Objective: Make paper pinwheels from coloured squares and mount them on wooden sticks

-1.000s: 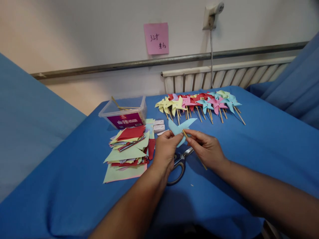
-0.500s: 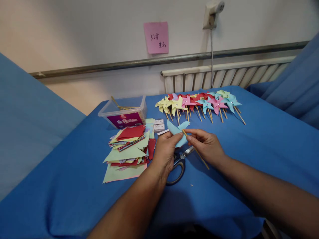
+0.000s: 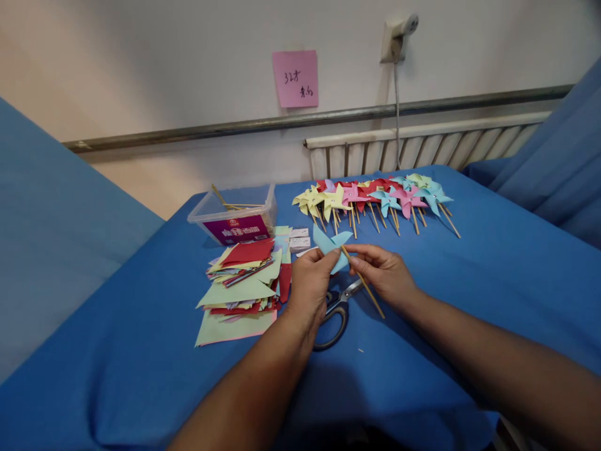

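Observation:
My left hand point(image 3: 312, 279) pinches a light blue paper pinwheel point(image 3: 341, 260) near its centre, thumb on top. My right hand point(image 3: 382, 272) is closed on a thin wooden stick point(image 3: 369, 291), whose upper end meets the middle of the pinwheel. The stick slants down toward me. Whether the two are joined is hidden by my fingers. Below the hands lie scissors point(image 3: 345, 310) with dark handles, partly covered by my left hand.
Finished pinwheels point(image 3: 387, 199) on sticks lie in a row at the back. Left are stacked coloured paper pieces point(image 3: 239, 288) and a clear plastic box point(image 3: 272, 210) holding sticks. Small white boxes point(image 3: 299, 243) stand behind my left hand. A radiator point(image 3: 422, 141) is beyond the table.
The stick's lower end has swung slightly left and points more steeply down. Both hands keep their grips, and the camera view has shifted a little.

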`<state>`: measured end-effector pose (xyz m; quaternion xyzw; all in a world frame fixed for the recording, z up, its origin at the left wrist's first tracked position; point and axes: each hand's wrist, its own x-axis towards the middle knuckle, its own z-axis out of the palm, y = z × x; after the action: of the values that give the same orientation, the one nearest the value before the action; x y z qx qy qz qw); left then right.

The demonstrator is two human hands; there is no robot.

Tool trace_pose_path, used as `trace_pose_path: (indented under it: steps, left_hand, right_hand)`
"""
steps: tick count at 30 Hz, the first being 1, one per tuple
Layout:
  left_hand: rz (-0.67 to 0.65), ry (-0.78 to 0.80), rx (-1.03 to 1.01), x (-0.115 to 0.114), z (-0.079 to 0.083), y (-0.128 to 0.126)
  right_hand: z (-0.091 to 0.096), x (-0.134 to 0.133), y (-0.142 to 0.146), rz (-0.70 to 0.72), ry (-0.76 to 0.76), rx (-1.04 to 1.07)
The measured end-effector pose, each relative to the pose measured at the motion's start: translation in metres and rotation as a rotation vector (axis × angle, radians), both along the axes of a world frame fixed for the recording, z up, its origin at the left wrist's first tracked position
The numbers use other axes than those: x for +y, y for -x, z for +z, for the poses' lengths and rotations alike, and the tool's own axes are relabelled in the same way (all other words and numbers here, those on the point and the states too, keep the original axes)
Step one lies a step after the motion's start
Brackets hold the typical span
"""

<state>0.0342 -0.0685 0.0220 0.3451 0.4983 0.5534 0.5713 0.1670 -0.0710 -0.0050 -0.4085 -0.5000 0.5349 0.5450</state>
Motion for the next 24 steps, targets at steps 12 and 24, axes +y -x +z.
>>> trace_pose_path:
  steps: [12, 24]
  left_hand:
    - [0.008, -0.025, 0.028, 0.0015, -0.0039, 0.0011]
    - [0.012, 0.0, 0.027, -0.0005, 0.0001, -0.0013]
  right_hand:
    - [0.0017, -0.002, 0.0008, -0.044, -0.091, -0.103]
    - [-0.0009, -0.0031, 0.0027, -0.071, -0.109, -0.107]
